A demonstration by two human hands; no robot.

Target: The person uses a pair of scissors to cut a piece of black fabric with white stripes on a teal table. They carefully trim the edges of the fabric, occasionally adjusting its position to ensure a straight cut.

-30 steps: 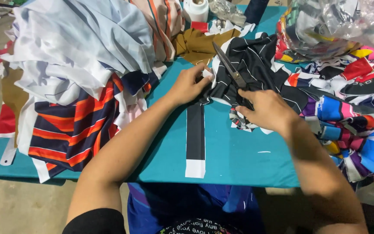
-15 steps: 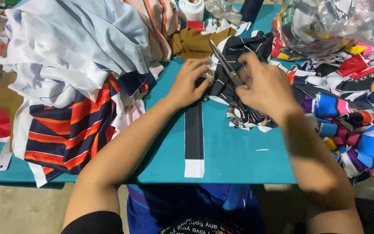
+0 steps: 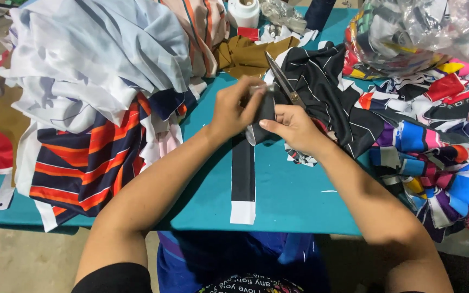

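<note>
A teal-covered table (image 3: 299,206) stands on a bare concrete floor (image 3: 23,260).

White thread spool (image 3: 243,12), clear plastic bag (image 3: 419,32), brown cloth (image 3: 245,54).

I pinch a folded dark cloth piece (image 3: 264,114) between my fingers, lifted above the table's middle. A black strip (image 3: 243,173) with white end lies flat, reaching the near edge.

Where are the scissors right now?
In the head view, the scissors lie on the black striped fabric just beyond the right hand, right of the left hand, blades pointing toward the brown cloth.
</note>
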